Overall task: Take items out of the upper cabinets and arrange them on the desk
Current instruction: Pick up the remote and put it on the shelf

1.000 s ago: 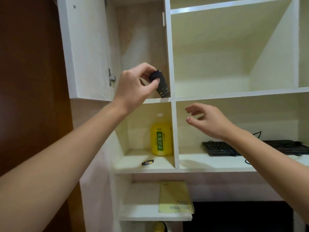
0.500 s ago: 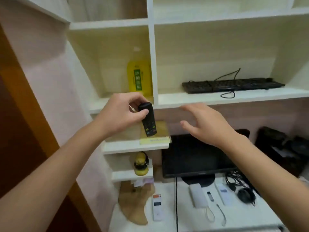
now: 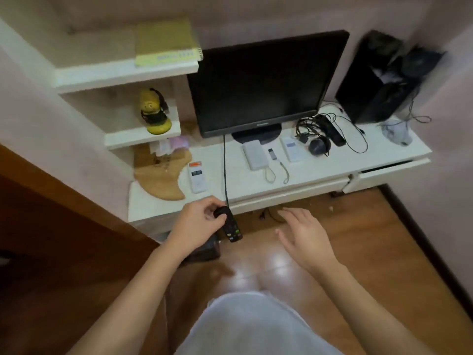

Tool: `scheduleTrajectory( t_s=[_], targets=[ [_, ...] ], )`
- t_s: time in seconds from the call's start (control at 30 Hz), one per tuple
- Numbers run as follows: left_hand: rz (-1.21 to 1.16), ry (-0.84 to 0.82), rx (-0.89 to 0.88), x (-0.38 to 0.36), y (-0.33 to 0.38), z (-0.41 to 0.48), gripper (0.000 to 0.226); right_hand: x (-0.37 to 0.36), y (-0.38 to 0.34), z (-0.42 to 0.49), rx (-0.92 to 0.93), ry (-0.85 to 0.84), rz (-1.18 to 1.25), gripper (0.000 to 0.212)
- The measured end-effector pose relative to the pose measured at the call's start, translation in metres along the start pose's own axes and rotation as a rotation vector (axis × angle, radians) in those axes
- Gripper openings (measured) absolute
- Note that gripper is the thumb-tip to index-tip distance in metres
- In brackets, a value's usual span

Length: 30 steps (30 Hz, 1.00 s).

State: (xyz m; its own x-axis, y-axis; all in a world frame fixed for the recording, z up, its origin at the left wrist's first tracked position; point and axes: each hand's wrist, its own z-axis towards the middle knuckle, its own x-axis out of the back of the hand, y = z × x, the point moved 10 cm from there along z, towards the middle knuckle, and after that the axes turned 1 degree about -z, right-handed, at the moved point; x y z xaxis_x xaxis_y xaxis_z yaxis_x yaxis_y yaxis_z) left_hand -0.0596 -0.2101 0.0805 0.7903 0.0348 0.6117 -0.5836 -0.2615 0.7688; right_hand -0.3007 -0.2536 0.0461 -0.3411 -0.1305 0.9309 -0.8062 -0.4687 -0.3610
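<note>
A: Task thing, where?
B: Lower centre of frame, at the front edge of the table [image 3: 320,172]: black remote [image 3: 231,228], hanging button end down, above the wood floor [image 3: 358,239].
A: Grips?
B: Left hand [image 3: 198,221] grip pinching the remote's top end, thumb and fingers curled round it. Right hand [image 3: 304,235] just right of it, grip spread, palm down, holding nothing, clear of the remote.
A: On the table?
B: Monitor [image 3: 263,80] at upper centre. White remote [image 3: 197,176] left of its cable [image 3: 225,170]. Power bank [image 3: 256,155] and headphones [image 3: 318,146] in front of the screen. Computer tower [image 3: 378,78] at upper right. Bee figurine [image 3: 154,112] on a small shelf [image 3: 138,137], upper left.
</note>
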Motion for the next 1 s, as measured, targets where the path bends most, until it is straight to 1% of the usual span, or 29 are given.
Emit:
scheduleTrajectory(
  t_s=[0.07, 0.2, 0.3, 0.43, 0.53, 0.67, 0.8, 0.9, 1.0],
  targets=[
    [0.04, -0.035, -0.003, -0.023, -0.007, -0.008, 0.016, -0.01, 0.016, -0.021, -0.035, -0.019, -0.003, 0.048],
    [0.096, -0.064, -0.021, -0.041, -0.003, -0.016, 0.02, -0.012, 0.037, -0.039, -0.076, -0.025, -0.002, 0.046],
    [0.102, -0.033, -0.019, -0.042, 0.004, -0.017, 0.019, -0.011, 0.044, -0.038, -0.075, -0.031, 0.023, 0.046],
    [0.07, 0.042, 0.023, -0.034, 0.005, -0.02, 0.017, -0.013, 0.041, -0.023, -0.022, -0.072, 0.041, 0.049],
    [0.055, 0.106, 0.059, -0.023, 0.001, -0.029, 0.016, -0.013, 0.029, 0.001, 0.063, -0.099, 0.05, 0.052],
    [0.02, 0.215, 0.121, 0.003, -0.01, -0.049, 0.013, -0.01, 0.001, 0.044, 0.174, -0.092, 0.045, 0.048],
    [-0.024, 0.304, 0.174, 0.027, -0.023, -0.066, 0.015, -0.011, -0.036, 0.08, 0.265, -0.094, 0.06, 0.046],
    [-0.039, 0.351, 0.185, 0.043, -0.034, -0.065, 0.015, -0.012, -0.063, 0.103, 0.304, -0.092, 0.067, 0.047],
    [-0.04, 0.39, 0.198, 0.059, -0.043, -0.057, 0.016, -0.019, -0.078, 0.122, 0.303, -0.109, 0.058, 0.049]
  ],
)
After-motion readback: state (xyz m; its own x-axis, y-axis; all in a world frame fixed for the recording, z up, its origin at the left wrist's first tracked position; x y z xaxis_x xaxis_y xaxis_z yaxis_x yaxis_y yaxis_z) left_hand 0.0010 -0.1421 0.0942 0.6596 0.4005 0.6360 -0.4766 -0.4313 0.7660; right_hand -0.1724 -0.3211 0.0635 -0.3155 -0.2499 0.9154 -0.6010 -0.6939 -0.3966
